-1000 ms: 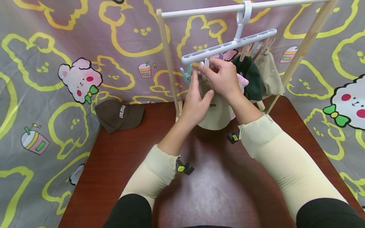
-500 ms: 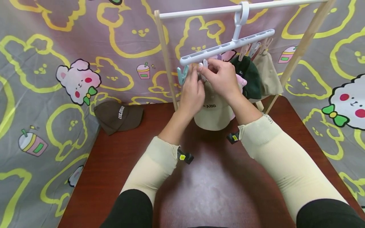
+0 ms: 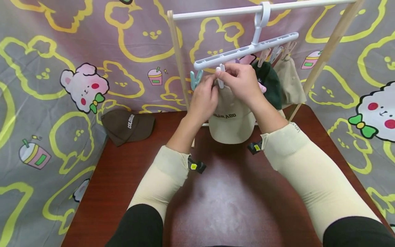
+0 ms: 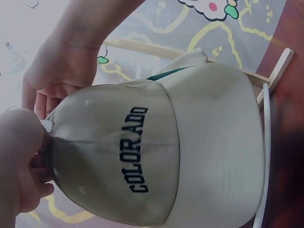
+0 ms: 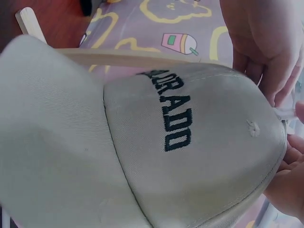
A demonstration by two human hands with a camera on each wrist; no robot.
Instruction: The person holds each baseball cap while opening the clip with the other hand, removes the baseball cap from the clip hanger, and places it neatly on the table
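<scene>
A beige cap (image 3: 232,128) with dark "COLORADO" lettering hangs brim down under the pale hanger (image 3: 247,51). My left hand (image 3: 204,97) holds the top of its crown from the left, its fingertips partly hidden. From the other side my right hand (image 3: 243,82) pinches a white clothespin (image 3: 221,80) at the crown's top. Close up in the left wrist view, the cap (image 4: 142,147) fills the middle, with the left hand (image 4: 21,156) at its crown. In the right wrist view, the right hand (image 5: 287,185) is beside the clothespin (image 5: 285,113).
A teal clothespin (image 3: 195,79) hangs from the hanger's left end. Clipped further right are a dark green cap (image 3: 271,85) and another beige cap (image 3: 291,80). A wooden rack (image 3: 179,58) with a white rod (image 3: 216,12) bears the hanger. A brown cap (image 3: 128,127) lies on the table (image 3: 129,192).
My left hand has turned and closed in on the crown's top, then lowered slightly. The beige cap's lettering has come into fuller view. The right hand stays at the white clothespin.
</scene>
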